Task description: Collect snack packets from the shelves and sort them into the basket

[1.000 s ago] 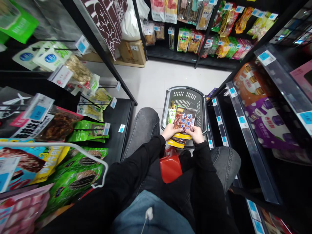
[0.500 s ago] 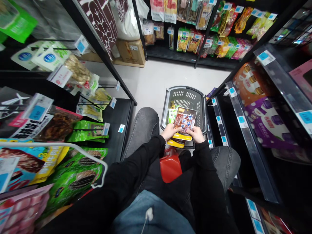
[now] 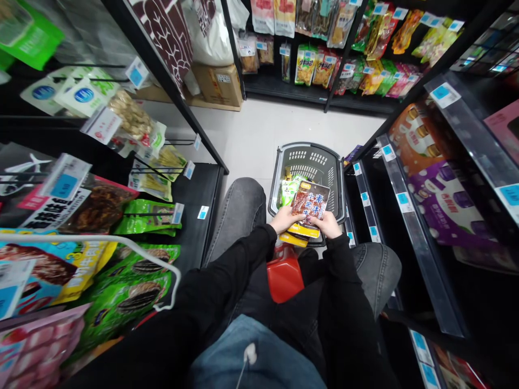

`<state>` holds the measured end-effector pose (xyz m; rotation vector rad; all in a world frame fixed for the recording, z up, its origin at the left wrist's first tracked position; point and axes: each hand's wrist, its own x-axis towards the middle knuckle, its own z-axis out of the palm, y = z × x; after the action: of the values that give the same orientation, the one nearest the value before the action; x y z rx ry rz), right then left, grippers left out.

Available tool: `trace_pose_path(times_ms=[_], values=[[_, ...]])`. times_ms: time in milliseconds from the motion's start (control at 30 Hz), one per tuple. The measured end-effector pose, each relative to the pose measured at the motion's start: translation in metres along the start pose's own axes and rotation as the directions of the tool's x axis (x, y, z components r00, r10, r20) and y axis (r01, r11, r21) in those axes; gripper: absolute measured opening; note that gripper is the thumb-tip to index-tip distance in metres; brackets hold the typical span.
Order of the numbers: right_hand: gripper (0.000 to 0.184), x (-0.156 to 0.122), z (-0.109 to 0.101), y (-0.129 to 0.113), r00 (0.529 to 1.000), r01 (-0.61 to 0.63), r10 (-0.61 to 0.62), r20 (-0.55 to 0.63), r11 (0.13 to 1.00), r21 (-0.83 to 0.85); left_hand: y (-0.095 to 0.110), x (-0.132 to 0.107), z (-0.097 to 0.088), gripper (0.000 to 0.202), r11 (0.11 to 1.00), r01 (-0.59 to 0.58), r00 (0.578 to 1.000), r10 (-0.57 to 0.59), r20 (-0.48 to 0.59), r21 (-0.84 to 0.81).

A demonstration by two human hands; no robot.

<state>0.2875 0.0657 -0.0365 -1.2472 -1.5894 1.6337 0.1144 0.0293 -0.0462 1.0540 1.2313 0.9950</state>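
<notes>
Between my two hands is a dark snack packet [image 3: 311,200] with a reddish-brown food picture and white lettering. My left hand [image 3: 284,219] grips its lower left edge, and my right hand [image 3: 327,224] grips the lower right. Fingers of both hands are partly hidden behind the packet. Under it shows a second, yellow-edged packet [image 3: 305,230]; whether my fingers hold that one too I cannot tell. Both are over the near part of a grey shopping basket [image 3: 310,148] on the floor. A green-and-white packet [image 3: 289,189] lies inside the basket, beside the held one.
Shelves of bagged snacks [image 3: 146,292] stand close on my left. On my right, shelf edges with price tags [image 3: 401,199] run alongside the basket. A cardboard box [image 3: 219,86] and a rack of snack bags [image 3: 314,67] are at the far end. Something red [image 3: 285,278] sits between my knees.
The packet in my hands has tipped back slightly, lower over the basket, and more of the green-and-white packet shows. My hands have barely moved.
</notes>
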Motion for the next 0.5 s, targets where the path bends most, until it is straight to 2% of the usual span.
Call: trace_pose_path(times_ms=[200, 333, 500], values=[[0.043, 0.0007, -0.0028, -0.0004, 1.0, -0.005, 0.006, -0.014, 1.0, 0.02, 0.0003, -0.0015, 0.0034, 0.053, 0.998, -0.033, 0.999, 0.033, -0.004, 0.048], [0.042, 0.001, -0.005, 0.0042, 0.999, -0.009, 0.007, 0.036, 0.999, 0.053, 0.0016, -0.0017, 0.0035, 0.049, 0.992, -0.082, 0.996, 0.085, -0.023, 0.096], [0.044, 0.0018, -0.0001, 0.0042, 0.994, 0.025, -0.038, 0.105, 0.992, 0.122, -0.0029, 0.001, 0.0019, 0.045, 0.994, -0.045, 0.995, 0.054, -0.084, 0.104]])
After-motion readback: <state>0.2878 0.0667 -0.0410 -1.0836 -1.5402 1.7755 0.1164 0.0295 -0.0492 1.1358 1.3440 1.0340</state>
